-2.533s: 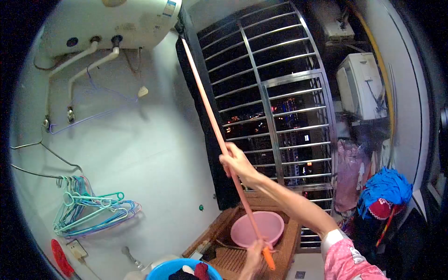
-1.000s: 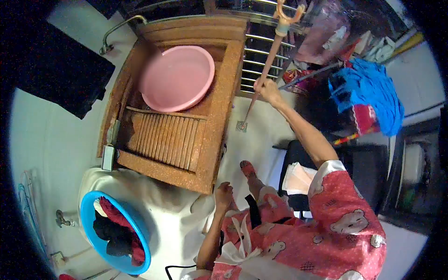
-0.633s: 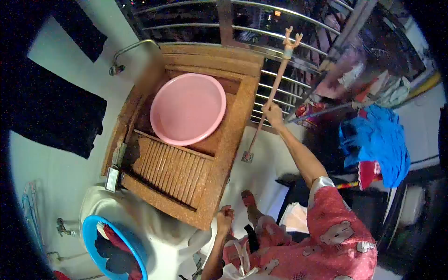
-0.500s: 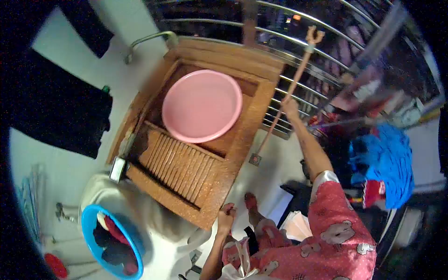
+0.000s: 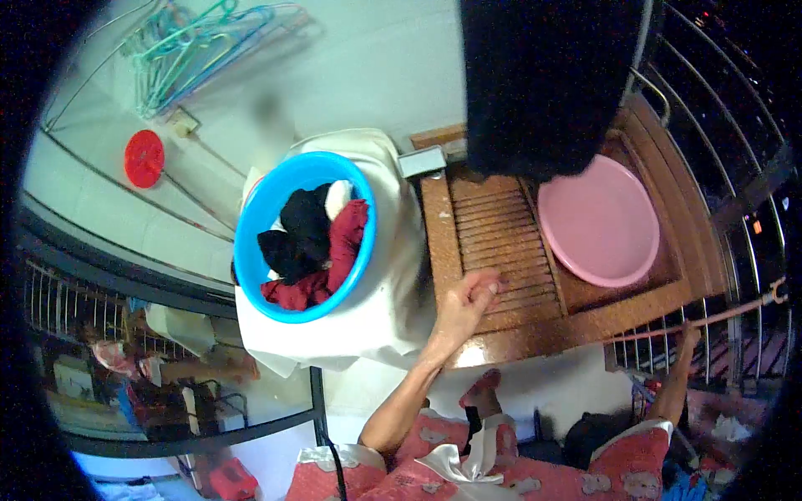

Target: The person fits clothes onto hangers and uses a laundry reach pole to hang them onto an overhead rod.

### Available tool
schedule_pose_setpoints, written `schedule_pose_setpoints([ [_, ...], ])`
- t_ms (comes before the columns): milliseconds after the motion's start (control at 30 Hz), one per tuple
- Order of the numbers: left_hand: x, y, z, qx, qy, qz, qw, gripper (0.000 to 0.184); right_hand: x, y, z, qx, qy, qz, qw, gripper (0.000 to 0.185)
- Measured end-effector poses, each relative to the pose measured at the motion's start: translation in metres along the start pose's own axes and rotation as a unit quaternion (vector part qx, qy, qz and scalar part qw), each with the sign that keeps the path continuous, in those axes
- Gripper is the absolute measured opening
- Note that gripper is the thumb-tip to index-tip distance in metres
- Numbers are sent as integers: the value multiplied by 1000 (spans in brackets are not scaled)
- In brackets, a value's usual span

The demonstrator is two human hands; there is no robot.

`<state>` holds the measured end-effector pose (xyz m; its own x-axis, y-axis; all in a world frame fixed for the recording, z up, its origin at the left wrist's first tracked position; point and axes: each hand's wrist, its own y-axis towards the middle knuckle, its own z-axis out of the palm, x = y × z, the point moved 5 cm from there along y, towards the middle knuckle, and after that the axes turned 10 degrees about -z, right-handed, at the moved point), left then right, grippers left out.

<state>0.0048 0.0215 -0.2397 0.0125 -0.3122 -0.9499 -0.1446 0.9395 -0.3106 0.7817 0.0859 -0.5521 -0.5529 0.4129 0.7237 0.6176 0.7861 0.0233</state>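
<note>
My right hand [image 5: 690, 332] grips a long thin pole [image 5: 735, 316] with a forked tip, at the right beside the railing. My left hand [image 5: 466, 307] is over the front edge of the brown washing sink [image 5: 626, 302], near its ribbed washboard [image 5: 501, 242]. Its fingers are loosely bent and apart, with nothing visible in them. A pink basin [image 5: 597, 221] sits in the sink's hollow. Left of the sink, a blue basin [image 5: 244, 259] on a white cloth cover holds black clothes [image 5: 305, 225], dark red clothes [image 5: 347, 246] and something white.
A black garment [image 5: 547, 83] hangs over the sink's back, hiding part of it. Plastic hangers [image 5: 196, 50] and a red round object [image 5: 144, 159] are on the left wall. Metal railings [image 5: 735, 108] run along the right. A dark-framed glass pane [image 5: 184, 434] stands lower left.
My view has swung left, bringing the blue basin and hangers nearer the middle. My left hand has moved from the sink's corner to above its edge. The pole stays in my right hand.
</note>
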Motion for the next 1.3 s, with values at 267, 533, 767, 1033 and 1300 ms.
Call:
schedule_pose_setpoints([
  [267,-95,-44,-95,-21,-84,115,990,23,62,-100,24,62,146,-56,986,27],
  [533,-121,-60,-240,-148,-47,202,967,20,412,-341,99,215,218,-214,928,17],
  [767,-93,-67,-357,-250,-42,187,949,19,728,-540,141,330,256,-425,804,29],
  [1033,-44,-54,-391,-163,-41,177,970,18,843,-634,275,202,9,-607,768,60],
  [1300,-43,-65,-376,61,-22,137,988,20,860,-614,247,181,241,-503,810,46],
])
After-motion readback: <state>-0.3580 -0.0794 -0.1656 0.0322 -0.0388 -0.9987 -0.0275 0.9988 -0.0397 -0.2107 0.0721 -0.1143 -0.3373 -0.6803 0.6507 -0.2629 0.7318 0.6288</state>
